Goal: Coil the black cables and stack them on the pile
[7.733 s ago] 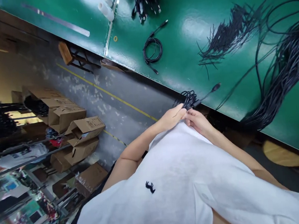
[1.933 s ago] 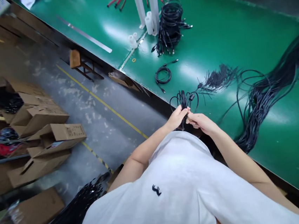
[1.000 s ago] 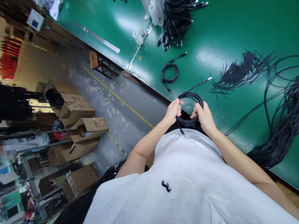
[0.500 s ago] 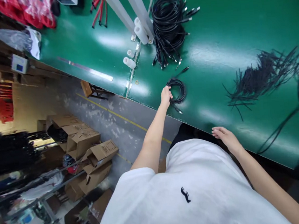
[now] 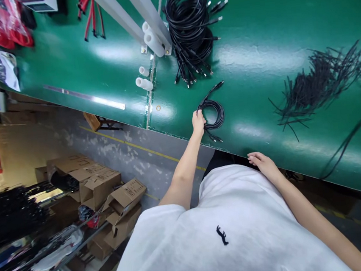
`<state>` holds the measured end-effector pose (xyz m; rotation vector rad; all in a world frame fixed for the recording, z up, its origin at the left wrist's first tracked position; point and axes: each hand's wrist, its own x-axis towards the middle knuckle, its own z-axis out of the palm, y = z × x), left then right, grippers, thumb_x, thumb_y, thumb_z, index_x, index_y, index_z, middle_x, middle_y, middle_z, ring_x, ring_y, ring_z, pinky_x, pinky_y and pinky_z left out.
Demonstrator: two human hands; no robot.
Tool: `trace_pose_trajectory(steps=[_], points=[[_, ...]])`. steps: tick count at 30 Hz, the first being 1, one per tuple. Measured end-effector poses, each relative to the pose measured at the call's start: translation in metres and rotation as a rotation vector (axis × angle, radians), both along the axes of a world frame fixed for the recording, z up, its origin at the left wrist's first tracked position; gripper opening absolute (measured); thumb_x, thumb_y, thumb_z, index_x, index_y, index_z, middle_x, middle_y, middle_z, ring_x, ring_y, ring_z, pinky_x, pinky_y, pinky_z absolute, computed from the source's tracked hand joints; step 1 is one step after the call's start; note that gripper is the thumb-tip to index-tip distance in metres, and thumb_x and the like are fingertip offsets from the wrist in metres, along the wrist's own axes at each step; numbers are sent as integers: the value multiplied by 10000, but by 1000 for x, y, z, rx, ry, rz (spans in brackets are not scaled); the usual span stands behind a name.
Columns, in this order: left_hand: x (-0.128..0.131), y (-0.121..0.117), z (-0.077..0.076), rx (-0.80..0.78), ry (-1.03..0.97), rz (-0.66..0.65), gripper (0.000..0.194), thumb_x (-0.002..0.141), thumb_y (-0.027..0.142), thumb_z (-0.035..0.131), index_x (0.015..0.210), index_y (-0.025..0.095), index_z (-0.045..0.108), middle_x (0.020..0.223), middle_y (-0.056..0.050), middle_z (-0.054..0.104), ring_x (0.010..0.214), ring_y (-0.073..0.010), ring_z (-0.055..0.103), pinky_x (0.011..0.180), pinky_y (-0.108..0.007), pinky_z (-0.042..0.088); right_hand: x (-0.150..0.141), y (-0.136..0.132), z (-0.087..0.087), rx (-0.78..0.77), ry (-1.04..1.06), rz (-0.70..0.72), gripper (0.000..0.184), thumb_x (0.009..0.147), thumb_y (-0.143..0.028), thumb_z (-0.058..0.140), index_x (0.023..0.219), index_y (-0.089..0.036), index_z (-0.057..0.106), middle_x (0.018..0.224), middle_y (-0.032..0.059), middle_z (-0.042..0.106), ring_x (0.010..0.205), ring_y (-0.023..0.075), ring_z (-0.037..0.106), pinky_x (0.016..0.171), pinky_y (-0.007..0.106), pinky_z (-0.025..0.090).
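Observation:
A coiled black cable (image 5: 220, 115) rests on the green workbench close to its front edge. My left hand (image 5: 198, 122) is closed around the coil's left side; one plugged end reaches up and away, others point toward the edge. By the front edge, my right hand (image 5: 262, 164) hangs with its fingers loosely extended, holding nothing. Beyond the coil lies a big pile of coiled black cables (image 5: 191, 28) with metal connectors. To the right is a heap of thin black strips (image 5: 311, 84), perhaps cable ties.
White metal posts (image 5: 147, 19) rise from the green bench (image 5: 254, 39), with white plastic tubes (image 5: 145, 83) beside them. A steel ruler (image 5: 100, 100) and red cables (image 5: 92, 16) lie farther left. Cardboard boxes (image 5: 98, 181) stand past the aisle.
The camera view has shifted and turned a little, so the bench items sit farther left. My left hand keeps its hold on the coil; my right hand stays by the edge.

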<state>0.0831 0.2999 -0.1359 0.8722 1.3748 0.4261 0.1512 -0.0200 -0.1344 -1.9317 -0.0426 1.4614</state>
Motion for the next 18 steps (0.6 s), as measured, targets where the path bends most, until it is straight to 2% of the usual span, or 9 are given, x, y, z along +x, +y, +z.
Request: trace_pose_trajectory(steps=[2, 5, 8, 10, 13, 16, 18], points=[[2, -1, 11, -8, -126, 30, 146, 973, 307, 567, 915, 173, 572, 635, 80, 317, 493, -25, 293, 467, -151, 274, 1, 4, 4, 9, 7, -26, 396, 758, -507, 646, 992, -190, 683, 962, 79, 725, 847, 191, 669, 851, 382, 539], [12, -4, 34, -40, -295, 0, 174, 957, 342, 604, 953, 170, 623, 653, 67, 306, 493, -10, 295, 460, -127, 253, 3, 12, 12, 29, 38, -75, 414, 772, -533, 640, 997, -188, 681, 986, 84, 720, 865, 179, 670, 840, 350, 547], [28, -6, 54, -65, -329, 13, 229, 949, 380, 613, 1070, 189, 642, 699, 48, 326, 540, -5, 388, 512, -106, 305, 8, 25, 18, 68, 37, -109, 395, 770, -508, 666, 992, -182, 687, 976, 80, 714, 855, 163, 662, 835, 327, 544], [35, -6, 61, -78, -316, 39, 280, 946, 398, 612, 1145, 202, 632, 721, 40, 346, 578, -12, 444, 543, -108, 344, 11, 34, 22, 89, 14, -108, 367, 770, -474, 679, 985, -177, 689, 959, 73, 711, 840, 153, 655, 838, 322, 538], [34, 0, 53, -54, -311, 49, 314, 951, 412, 601, 1195, 215, 623, 725, 37, 384, 594, -21, 468, 548, -115, 371, 14, 42, 26, 99, -12, -89, 343, 783, -454, 669, 983, -177, 684, 952, 69, 707, 827, 148, 646, 838, 322, 529], [18, 14, 28, 65, -219, -14, 280, 975, 407, 561, 1154, 209, 646, 741, 20, 461, 635, -51, 505, 578, -149, 426, 10, 39, 25, 88, -15, -71, 340, 796, -454, 657, 990, -176, 680, 960, 71, 708, 828, 150, 641, 831, 325, 527], [6, 24, 8, 219, -62, -102, 233, 990, 355, 537, 1102, 192, 659, 826, -18, 548, 773, -94, 579, 698, -195, 493, 4, 33, 22, 66, -5, -63, 332, 804, -446, 650, 990, -173, 680, 952, 72, 710, 826, 151, 642, 819, 322, 527]])
